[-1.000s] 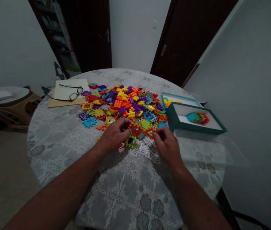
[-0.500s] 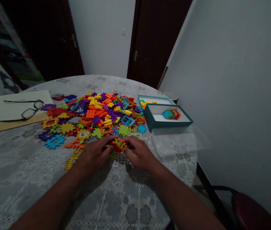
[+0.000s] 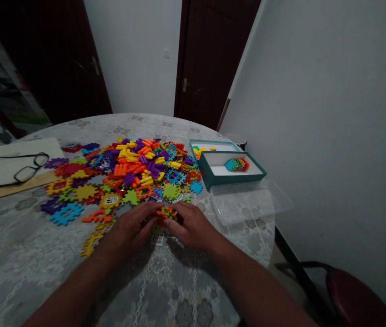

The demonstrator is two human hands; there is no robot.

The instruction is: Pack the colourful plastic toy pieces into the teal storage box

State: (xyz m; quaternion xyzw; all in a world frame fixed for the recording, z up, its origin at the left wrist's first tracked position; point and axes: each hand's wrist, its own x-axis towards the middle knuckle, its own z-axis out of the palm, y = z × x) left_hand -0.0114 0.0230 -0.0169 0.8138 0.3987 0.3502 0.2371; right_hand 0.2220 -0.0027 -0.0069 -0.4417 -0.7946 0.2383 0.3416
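Note:
Both hands meet at the near edge of a heap of coloured plastic building pieces (image 3: 134, 168) on a round table (image 3: 42, 263). My left hand (image 3: 131, 229) and my right hand (image 3: 193, 229) have their fingers closed round a small cluster of orange and green interlocking pieces (image 3: 164, 213), held just above the cloth. A few white grid pieces (image 3: 160, 238) lie under the hands, partly hidden. Flat gear-shaped pieces in yellow, blue and purple are scattered to the left of the hands.
A teal box (image 3: 233, 175) holding a stack of coloured pieces stands right of the heap, its second half (image 3: 209, 146) behind it. A clear plastic lid (image 3: 247, 204) lies near the table's right edge. Glasses (image 3: 25, 170) rest on papers at far left. A dark chair (image 3: 356, 295) is lower right.
The two hands came together from apart and closed on the orange and green cluster. The view swung to the right, so the heap and box now sit further left.

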